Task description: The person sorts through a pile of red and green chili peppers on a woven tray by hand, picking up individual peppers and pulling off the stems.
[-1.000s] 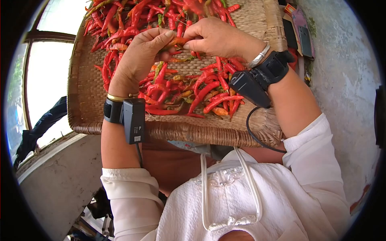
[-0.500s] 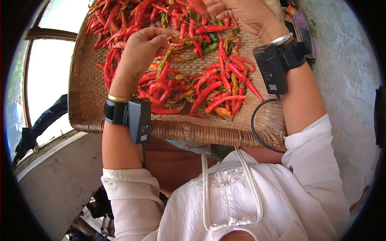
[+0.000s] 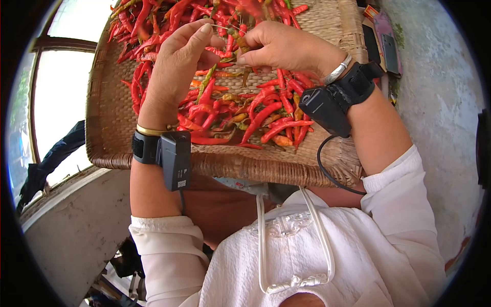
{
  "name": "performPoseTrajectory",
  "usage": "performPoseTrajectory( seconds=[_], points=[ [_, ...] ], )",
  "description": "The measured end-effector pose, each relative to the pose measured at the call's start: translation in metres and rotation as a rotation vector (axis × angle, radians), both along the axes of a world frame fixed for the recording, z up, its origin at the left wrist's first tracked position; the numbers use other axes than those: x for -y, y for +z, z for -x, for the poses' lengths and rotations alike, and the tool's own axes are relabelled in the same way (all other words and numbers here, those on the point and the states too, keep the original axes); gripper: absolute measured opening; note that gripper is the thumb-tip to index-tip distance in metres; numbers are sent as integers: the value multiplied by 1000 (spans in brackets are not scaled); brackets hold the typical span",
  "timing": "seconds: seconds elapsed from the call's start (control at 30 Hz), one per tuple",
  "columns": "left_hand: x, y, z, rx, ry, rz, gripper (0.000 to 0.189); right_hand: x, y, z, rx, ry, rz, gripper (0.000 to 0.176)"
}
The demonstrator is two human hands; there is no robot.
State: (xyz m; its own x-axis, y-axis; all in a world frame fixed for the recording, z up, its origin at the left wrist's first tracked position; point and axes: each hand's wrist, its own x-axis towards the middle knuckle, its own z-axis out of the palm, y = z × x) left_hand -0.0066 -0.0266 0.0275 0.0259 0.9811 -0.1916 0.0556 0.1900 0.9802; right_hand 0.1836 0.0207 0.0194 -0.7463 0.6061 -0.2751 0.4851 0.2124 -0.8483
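Note:
A wide woven tray [image 3: 230,166] rests on my lap and holds a heap of red chillies [image 3: 255,115], a few of them green or orange. Both hands hover over the middle of the heap. My left hand [image 3: 176,66] pinches a thin pale strand [image 3: 222,25] between thumb and forefinger; it runs toward the right hand. The fingertips of my right hand [image 3: 286,46] are closed on a small dull-green chilli [image 3: 240,43] close to the left thumb. Each wrist carries a bangle and a black strapped device.
A bright window [image 3: 56,102] and a concrete sill [image 3: 76,225] lie to the left of the tray. On the right is a rough grey wall [image 3: 440,102], with a few dark flat items [image 3: 383,43] past the tray's far right corner.
My right hand reached up to the far part of the heap, then came back to the left hand with a chilli. My left hand lifted its fingers with the strand.

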Motion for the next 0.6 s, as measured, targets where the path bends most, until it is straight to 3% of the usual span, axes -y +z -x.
performPoseTrajectory(
  seconds=[0.03,0.1,0.17,0.23,0.3,0.33,0.4,0.5,0.57,0.6],
  points=[
    [-1,-4,1,0,-1,0,33,-3,0,-3,50,-29,22,23],
    [-4,-21,3,-645,-98,-168,42,-12,6,-12,151,5,-8,25],
    [-3,-33,4,-566,-133,-226,42,-16,13,-17,117,-110,32,28],
    [2,-15,-7,-582,-432,123,37,-26,8,-19,41,-195,14,24],
    [7,-22,-13,-667,-514,19,32,-32,8,-21,-706,-510,384,25],
    [10,-25,-18,-739,-615,-74,32,-32,10,-22,-866,-568,393,23],
    [17,-28,-30,-853,-776,-226,33,-34,4,-26,-826,-670,418,23],
    [24,-38,-36,-854,-885,-226,34,-36,-8,-23,-710,-801,471,24],
    [25,-40,-40,-889,-888,-218,36,-29,-8,-18,-453,-518,468,24],
    [25,-40,-41,-911,-892,-228,37,-24,-6,-15,-414,-481,441,23]
  ],
)
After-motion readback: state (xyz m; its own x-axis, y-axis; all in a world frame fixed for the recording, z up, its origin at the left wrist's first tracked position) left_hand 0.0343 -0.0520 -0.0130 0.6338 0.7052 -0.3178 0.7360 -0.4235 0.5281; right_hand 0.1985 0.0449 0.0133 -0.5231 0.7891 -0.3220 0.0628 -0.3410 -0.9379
